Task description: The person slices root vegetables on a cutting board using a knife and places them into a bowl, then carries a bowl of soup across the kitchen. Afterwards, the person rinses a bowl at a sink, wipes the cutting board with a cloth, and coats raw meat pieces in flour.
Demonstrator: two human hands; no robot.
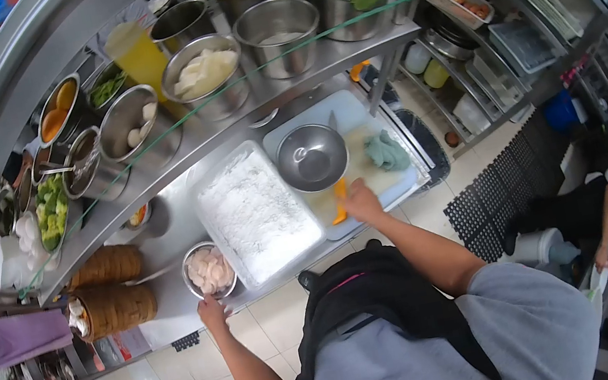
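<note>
Steel shelf: above the far side of the desk, I see the shelf point(227, 120) carrying metal pots point(282, 55) of ingredients.
Desk: the steel desk point(167, 243) stands in front of me.
Tray: the tray of white powder point(258, 214) lies mid-desk.
Cutting board: the pale blue board point(401, 193) lies right of the tray.
Bamboo steamers: two stacks point(115, 309) stand at the left end.
Steel mixing bowl: it point(312, 157) rests on the board, beside the tray.
Bowl of pale slices: it point(210, 269) sits just left of the tray, near the desk's front edge.
Left grip: my left hand point(214, 313) has its fingers at that bowl's near rim; I cannot tell how tightly they close.
Right grip: my right hand point(362, 202) is partly curled beside the orange item; whether it has hold of it, I cannot tell.
Cloth: green, crumpled point(386, 152), on the board.
Orange item: narrow point(339, 201), below the mixing bowl's near rim.
</note>
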